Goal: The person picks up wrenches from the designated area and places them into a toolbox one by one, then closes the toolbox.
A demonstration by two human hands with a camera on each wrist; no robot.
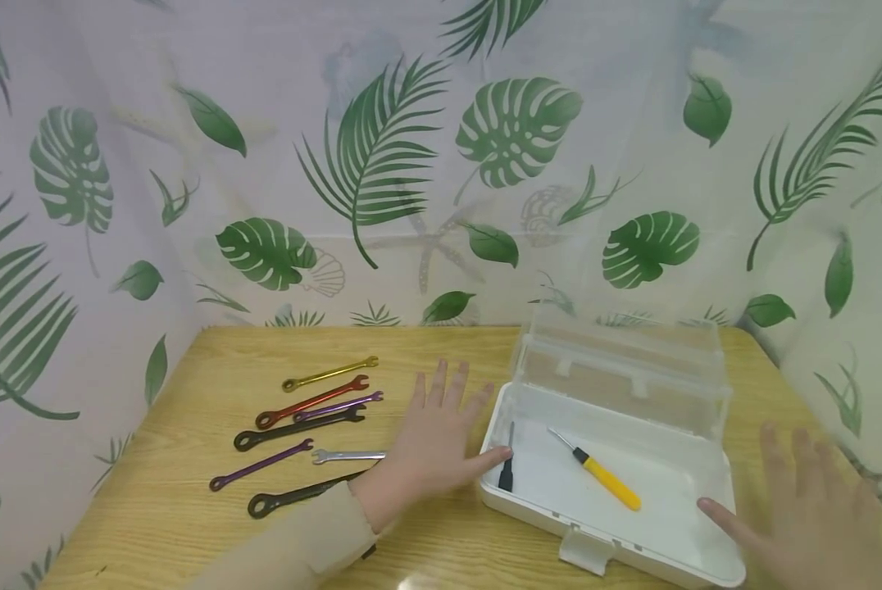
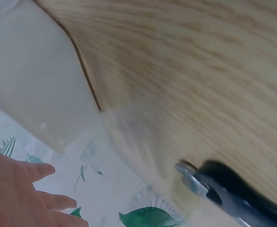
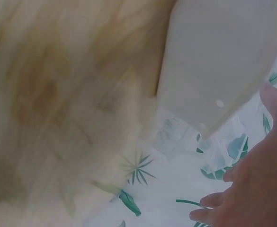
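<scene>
A white plastic toolbox [image 1: 651, 547] stands on the table with its clear lid [image 1: 618, 373] swung back. Inside lie a screwdriver with a yellow handle [image 1: 612, 482] and a small black screwdriver [image 1: 506, 475]. My left hand [image 1: 435, 438] is spread flat at the box's left side, its thumb reaching over the left rim. On the opposite side my right hand [image 1: 817, 508], blurred, has its fingers spread and its thumb at the right rim. Both wrist views show straight fingers beside the box wall [image 2: 39, 71], with nothing held.
Several combination wrenches lie left of the box, among them a gold one [image 1: 330, 374], a red one [image 1: 311, 401], a purple one [image 1: 261, 465] and a silver one [image 1: 352, 456]. My left forearm partly covers a black wrench [image 1: 301, 494]. A leaf-patterned cloth [image 1: 382, 279] hangs behind the table.
</scene>
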